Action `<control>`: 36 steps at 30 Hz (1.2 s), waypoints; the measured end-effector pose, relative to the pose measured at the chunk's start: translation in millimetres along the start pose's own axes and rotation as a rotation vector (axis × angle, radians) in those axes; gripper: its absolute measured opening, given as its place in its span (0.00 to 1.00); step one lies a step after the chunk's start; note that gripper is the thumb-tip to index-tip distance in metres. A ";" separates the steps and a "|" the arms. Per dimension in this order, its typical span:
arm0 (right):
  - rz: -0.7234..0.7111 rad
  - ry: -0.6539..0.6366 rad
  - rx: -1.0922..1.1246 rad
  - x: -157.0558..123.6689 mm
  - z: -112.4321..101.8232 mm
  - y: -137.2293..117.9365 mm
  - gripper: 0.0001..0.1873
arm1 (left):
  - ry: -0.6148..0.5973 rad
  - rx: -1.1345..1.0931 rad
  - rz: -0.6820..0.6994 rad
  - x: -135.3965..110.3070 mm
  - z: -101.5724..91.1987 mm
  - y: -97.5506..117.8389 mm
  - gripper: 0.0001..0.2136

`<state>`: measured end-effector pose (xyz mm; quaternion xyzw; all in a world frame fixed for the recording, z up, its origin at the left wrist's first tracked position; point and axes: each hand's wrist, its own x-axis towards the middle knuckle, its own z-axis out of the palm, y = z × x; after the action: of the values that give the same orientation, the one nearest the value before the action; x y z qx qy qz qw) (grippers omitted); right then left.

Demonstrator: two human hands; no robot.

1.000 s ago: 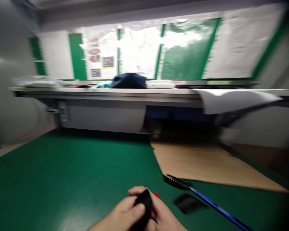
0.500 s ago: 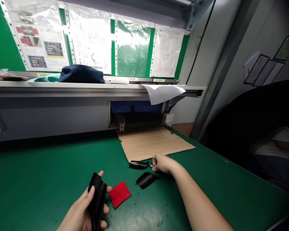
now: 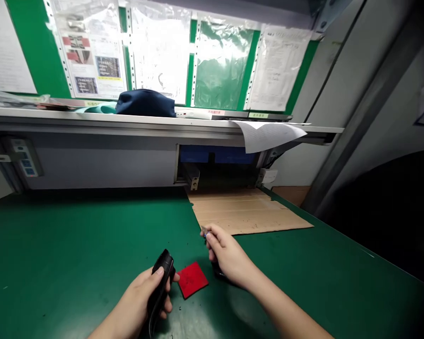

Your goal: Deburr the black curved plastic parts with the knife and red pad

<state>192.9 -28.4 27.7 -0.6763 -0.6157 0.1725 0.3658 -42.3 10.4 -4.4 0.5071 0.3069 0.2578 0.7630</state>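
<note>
Black plastic casing (image 3: 164,269) is sitting clenched in my left grip (image 3: 140,297) near the front of the green surface (image 3: 74,245), while my right grip (image 3: 228,254) is pinching a small tool (image 3: 205,233) above the red pad (image 3: 191,280). If my pinch is slackening, the tool could be slipping and dropping; a loose clench could be letting the casing fall.

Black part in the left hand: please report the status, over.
Left hand: grips black part. Right hand: pinches small tool. Red pad between hands, not blocking.
</note>
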 end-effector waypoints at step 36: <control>-0.628 0.007 -0.571 -37.1 38.6 -23.5 0.38 | -0.131 0.734 0.013 -35.3 11.4 38.9 0.18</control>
<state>143.1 -53.7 10.3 -0.5306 -0.8137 -0.1273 0.2004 -61.1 -7.7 42.5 0.7643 0.3260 0.1026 0.5469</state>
